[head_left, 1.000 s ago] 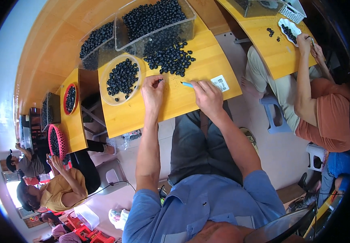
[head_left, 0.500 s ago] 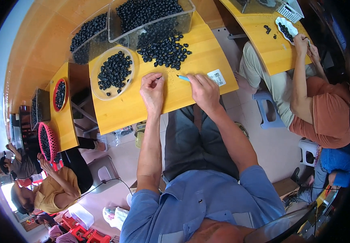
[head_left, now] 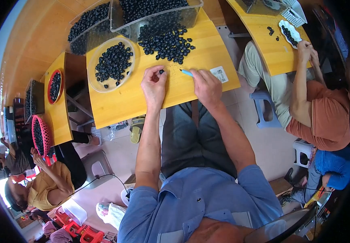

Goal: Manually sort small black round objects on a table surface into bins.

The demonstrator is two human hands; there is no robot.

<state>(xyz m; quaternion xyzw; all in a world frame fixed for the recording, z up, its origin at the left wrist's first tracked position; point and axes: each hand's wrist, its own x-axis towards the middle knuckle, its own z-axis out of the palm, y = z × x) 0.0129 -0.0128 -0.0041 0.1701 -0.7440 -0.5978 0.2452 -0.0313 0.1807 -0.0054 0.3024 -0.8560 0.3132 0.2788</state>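
My left hand [head_left: 154, 87] pinches a small round black bead-like piece [head_left: 161, 72] between thumb and fingers, just above the near part of the yellow table. My right hand [head_left: 208, 87] grips a slim tool with a light-blue handle [head_left: 187, 73]. Its thin dark tip points left toward the piece, with a gap between them. Beyond my hands lies a loose heap of similar black pieces [head_left: 169, 44]. Left of the heap, a round clear plastic tray [head_left: 92, 81] holds more of them.
Two clear bins [head_left: 150, 19] [head_left: 77, 46] of black pieces stand at the table's far side. A white printed label [head_left: 219, 74] lies on the right. At the right table [head_left: 260, 44], a person works beside a white dish [head_left: 282, 25]. Red baskets [head_left: 41, 135] are at the left, near another person.
The black piece in my left fingers shows more plainly now. Both hands stay close together, with the tool still in the right. The whole view has shifted slightly.
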